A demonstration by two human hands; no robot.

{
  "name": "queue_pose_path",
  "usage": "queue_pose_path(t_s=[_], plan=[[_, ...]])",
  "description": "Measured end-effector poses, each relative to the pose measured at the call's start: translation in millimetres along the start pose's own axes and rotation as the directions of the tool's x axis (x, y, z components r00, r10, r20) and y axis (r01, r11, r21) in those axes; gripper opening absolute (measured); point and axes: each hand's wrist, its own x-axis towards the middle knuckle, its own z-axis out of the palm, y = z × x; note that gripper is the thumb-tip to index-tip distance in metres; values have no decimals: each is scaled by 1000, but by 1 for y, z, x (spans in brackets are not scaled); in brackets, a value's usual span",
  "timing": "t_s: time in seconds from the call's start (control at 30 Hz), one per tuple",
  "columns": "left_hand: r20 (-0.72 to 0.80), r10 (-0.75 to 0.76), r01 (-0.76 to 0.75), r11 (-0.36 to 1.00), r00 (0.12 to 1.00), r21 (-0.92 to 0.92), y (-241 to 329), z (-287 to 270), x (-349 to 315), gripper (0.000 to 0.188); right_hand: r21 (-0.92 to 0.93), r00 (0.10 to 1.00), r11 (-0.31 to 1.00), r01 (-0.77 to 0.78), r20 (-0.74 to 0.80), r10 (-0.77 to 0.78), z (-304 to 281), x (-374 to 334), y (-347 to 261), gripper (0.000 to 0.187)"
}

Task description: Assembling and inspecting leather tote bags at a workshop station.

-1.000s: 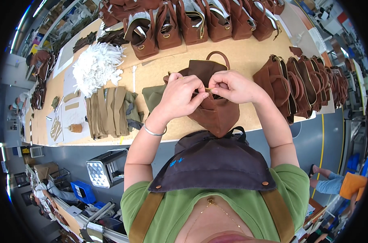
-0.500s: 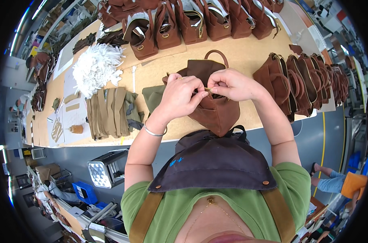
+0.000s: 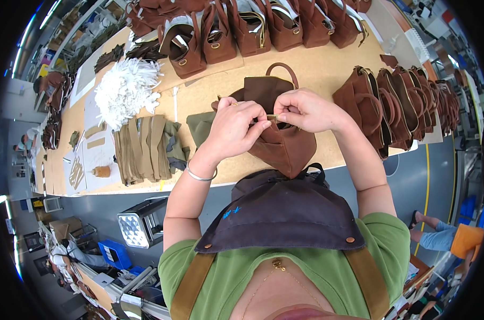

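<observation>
A brown handbag (image 3: 287, 150) with a rounded top handle (image 3: 282, 67) stands at the table's near edge, its mouth open and dark inside. A short stretch of gold-toothed zipper (image 3: 272, 116) at the bag's mouth spans the gap between my fingertips. My left hand (image 3: 236, 124) pinches one end of it, thumb against forefinger. At the other end my right hand (image 3: 305, 109) pinches it the same way. Part of the bag's left side is hidden behind my left hand. An olive-green piece of material (image 3: 200, 127) lies beside my left wrist.
Brown handbags (image 3: 184, 53) stand in a row at the back, and more (image 3: 362, 114) are lined up at the right. Left of me lie a heap of white strips (image 3: 126, 92), stacked khaki pieces (image 3: 143, 146) and a small amber bottle (image 3: 101, 171). A person in orange (image 3: 466, 242) is at far right.
My fingertips have drawn slightly apart, so more of the gold zipper teeth show between them. The bag stays in nearly the same place.
</observation>
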Motion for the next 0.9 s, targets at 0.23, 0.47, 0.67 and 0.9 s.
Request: queue_pose_path(t_s=[0.23,0.47,0.67,0.9], plan=[[-6,-15,16,999,1000,31,4,1,1,13,-45,1000,999,25,1,-25,0,1,-5,8],[-7,-47,47,998,999,49,1,4,-1,13,-54,999,998,33,-32,-35,4,0,-4,7],[-15,-47,48,997,999,56,4,3,-3,14,-4,999,999,35,-27,-35,7,0,-1,7],[-20,-29,30,999,999,39,3,3,-5,14,25,995,995,-94,-26,94,9,0,-6,6]])
